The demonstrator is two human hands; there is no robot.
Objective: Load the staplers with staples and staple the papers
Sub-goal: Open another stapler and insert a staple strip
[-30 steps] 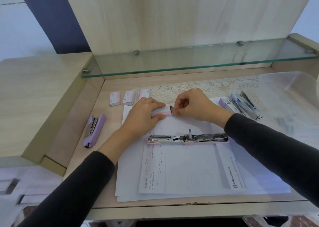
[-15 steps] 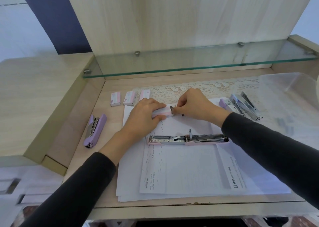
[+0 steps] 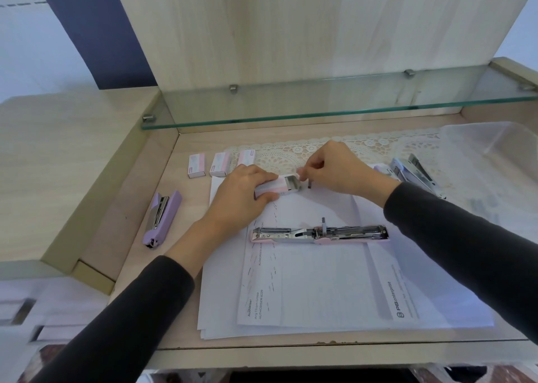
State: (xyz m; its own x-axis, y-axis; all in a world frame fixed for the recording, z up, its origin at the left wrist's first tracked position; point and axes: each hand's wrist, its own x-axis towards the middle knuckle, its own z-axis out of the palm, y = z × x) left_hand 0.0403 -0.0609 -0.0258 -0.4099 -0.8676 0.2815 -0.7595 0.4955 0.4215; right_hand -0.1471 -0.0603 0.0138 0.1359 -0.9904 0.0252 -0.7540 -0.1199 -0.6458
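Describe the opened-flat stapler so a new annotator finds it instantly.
Find the stack of papers on the wooden desk below the glass shelf. Across its middle lies the pink stapler. Unlike the folded purple stapler left of the papers, it is swung fully open, metal rails facing up.

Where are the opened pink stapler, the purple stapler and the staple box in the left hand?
opened pink stapler (image 3: 318,233): head view, metal staple rail.
purple stapler (image 3: 171,212): head view, purple top cover.
staple box (image 3: 280,187): head view, pink side face.
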